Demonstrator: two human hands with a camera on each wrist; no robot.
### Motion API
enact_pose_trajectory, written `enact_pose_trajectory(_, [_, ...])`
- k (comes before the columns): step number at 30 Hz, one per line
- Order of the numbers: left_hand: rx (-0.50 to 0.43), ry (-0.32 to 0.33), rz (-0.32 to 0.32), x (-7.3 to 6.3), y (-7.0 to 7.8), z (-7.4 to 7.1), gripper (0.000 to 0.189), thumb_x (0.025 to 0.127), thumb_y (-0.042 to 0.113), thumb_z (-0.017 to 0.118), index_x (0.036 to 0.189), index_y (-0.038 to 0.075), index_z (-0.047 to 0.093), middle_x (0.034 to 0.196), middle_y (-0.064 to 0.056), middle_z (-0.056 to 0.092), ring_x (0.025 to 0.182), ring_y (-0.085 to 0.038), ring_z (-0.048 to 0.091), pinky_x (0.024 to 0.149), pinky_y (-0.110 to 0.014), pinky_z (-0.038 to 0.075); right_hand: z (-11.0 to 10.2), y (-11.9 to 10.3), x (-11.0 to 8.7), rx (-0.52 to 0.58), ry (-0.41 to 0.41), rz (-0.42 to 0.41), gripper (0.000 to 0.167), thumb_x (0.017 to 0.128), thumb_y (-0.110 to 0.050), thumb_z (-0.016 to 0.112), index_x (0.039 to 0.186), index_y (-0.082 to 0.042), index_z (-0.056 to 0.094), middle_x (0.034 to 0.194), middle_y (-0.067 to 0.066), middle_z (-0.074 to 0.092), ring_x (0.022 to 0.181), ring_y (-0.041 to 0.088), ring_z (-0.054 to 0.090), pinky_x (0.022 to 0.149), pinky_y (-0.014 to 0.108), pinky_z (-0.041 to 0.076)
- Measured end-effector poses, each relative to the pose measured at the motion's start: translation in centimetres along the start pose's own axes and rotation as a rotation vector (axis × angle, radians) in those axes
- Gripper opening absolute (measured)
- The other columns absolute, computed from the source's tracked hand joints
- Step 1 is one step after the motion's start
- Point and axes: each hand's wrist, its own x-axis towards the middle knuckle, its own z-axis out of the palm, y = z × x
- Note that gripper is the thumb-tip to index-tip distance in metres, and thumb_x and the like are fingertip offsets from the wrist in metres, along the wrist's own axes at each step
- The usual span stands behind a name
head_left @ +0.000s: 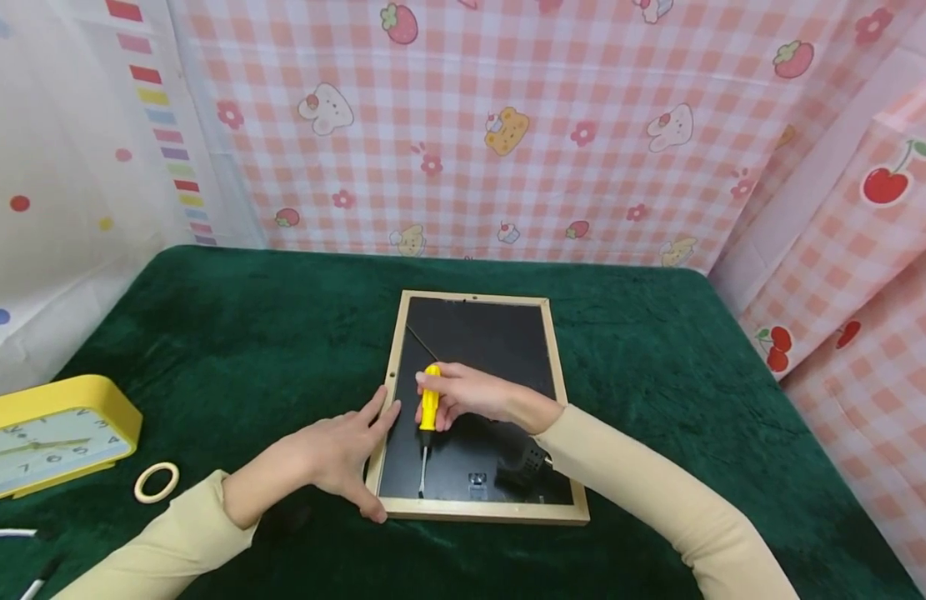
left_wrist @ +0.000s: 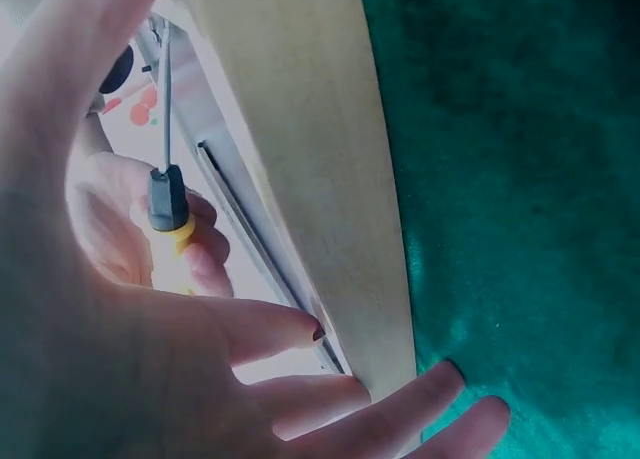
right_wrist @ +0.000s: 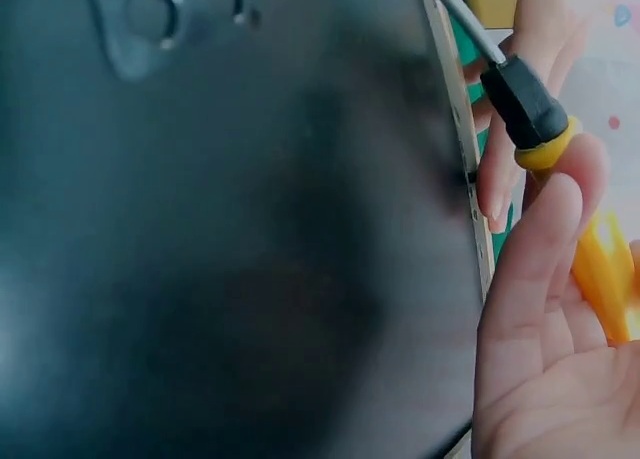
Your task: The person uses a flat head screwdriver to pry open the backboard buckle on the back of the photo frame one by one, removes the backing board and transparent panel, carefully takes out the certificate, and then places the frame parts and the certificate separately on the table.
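Observation:
A wooden picture frame (head_left: 500, 511) lies with its black backing board (head_left: 481, 333) facing up. My right hand (head_left: 473, 393) grips the yellow handle of a screwdriver (head_left: 430, 404) over the board. Its metal shaft points down toward me, the tip right at the inner near-left edge of the frame. Fingers spread, my left hand (head_left: 338, 454) rests along the frame's left side, thumb at the near-left corner. In the left wrist view, the screwdriver's black collar (left_wrist: 168, 199) shows beyond the wooden rail (left_wrist: 310, 179). A metal hanger (head_left: 478, 481) sits near the board's near edge.
At the left stand a yellow clock (head_left: 113, 417) and a pale ring (head_left: 137, 487). A white-and-black pen-like item (head_left: 37, 586) and a white curved strip (head_left: 8, 532) lie at the lower left. Dark green cloth (head_left: 658, 375) covers the table; patterned curtains (head_left: 463, 192) hang behind it.

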Motion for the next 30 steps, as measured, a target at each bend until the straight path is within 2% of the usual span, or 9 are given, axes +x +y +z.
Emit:
enact_pose_trajectory(6, [-0.008, 0.001, 0.005, -0.2, 0.1, 0.1, 0.122, 0.049, 0.064, 0.072, 0.142, 0.012, 0.015, 0.146, -0.013, 0.002, 0.117, -0.031, 0.037, 0.088, -0.047, 0.036, 0.4, 0.5, 0.6, 0.035, -0.032, 0.036, 0.032, 0.096, -0.023, 0.039, 0.108, 0.007, 0.039, 0.086, 0.014, 0.063, 0.059, 0.018, 0.057, 0.061, 0.025, 0.048])
enact_pose_trajectory(13, [0.001, 0.009, 0.004, 0.0, -0.1, 0.0, 0.122, 0.048, 0.063, 0.073, 0.142, 0.012, 0.014, 0.146, -0.013, 0.002, 0.115, -0.030, 0.039, 0.088, -0.047, 0.037, 0.6, 0.4, 1.0, 0.027, -0.036, 0.025, 0.031, 0.096, -0.023, 0.038, 0.107, 0.006, 0.040, 0.084, 0.014, 0.063, 0.056, 0.017, 0.056, 0.059, 0.023, 0.048])
enact_pose_trajectory(21, [0.000, 0.013, 0.011, -0.1, -0.2, 0.2, 0.121, 0.049, 0.063, 0.073, 0.142, 0.011, 0.014, 0.145, -0.013, 0.002, 0.116, -0.030, 0.038, 0.088, -0.048, 0.036, 0.9, 0.7, 1.5, 0.038, -0.036, 0.056, 0.031, 0.096, -0.024, 0.038, 0.107, 0.004, 0.041, 0.082, 0.013, 0.063, 0.053, 0.016, 0.053, 0.057, 0.023, 0.047])
enact_pose_trajectory(26, [-0.008, 0.020, 0.017, -0.1, -0.2, 0.1, 0.121, 0.050, 0.063, 0.073, 0.142, 0.012, 0.013, 0.146, -0.013, 0.002, 0.116, -0.030, 0.037, 0.088, -0.048, 0.035, 1.3, -0.5, 1.0, -0.109, -0.034, -0.057, 0.029, 0.096, -0.021, 0.037, 0.107, 0.006, 0.042, 0.080, 0.011, 0.063, 0.053, 0.019, 0.055, 0.057, 0.024, 0.048])
enact_pose_trajectory(30, [-0.015, 0.019, 0.010, -0.1, -0.2, 0.2, 0.121, 0.049, 0.063, 0.072, 0.142, 0.013, 0.014, 0.146, -0.012, 0.002, 0.117, -0.030, 0.037, 0.089, -0.048, 0.035, 2.2, -1.6, -0.2, -0.251, 0.029, -0.153, 0.026, 0.096, -0.019, 0.039, 0.103, 0.005, 0.044, 0.077, 0.006, 0.063, 0.053, 0.022, 0.055, 0.056, 0.027, 0.048])
